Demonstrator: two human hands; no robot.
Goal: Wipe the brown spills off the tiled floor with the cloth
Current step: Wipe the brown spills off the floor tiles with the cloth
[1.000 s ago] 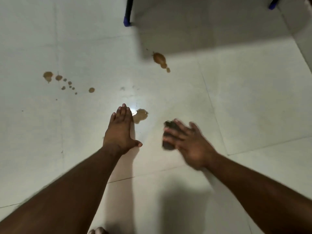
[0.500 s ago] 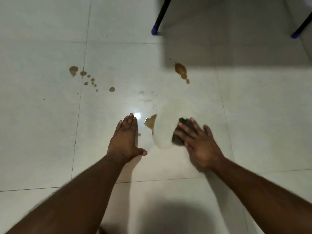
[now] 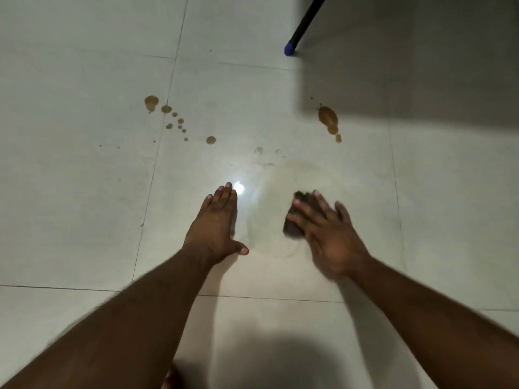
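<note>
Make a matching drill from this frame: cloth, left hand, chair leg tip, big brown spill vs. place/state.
1. cloth
2. left hand
3. chair leg tip
4. big brown spill

a. blue, top of view
b. flat on tile, nothing under it
c. pressed under right hand
d. unwiped, at the shadow's edge

Pairs: 1-c, 2-b, 3-a, 4-d

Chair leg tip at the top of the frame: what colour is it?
Blue, capping a black chair leg; the tip shows clearly in the head view.
</note>
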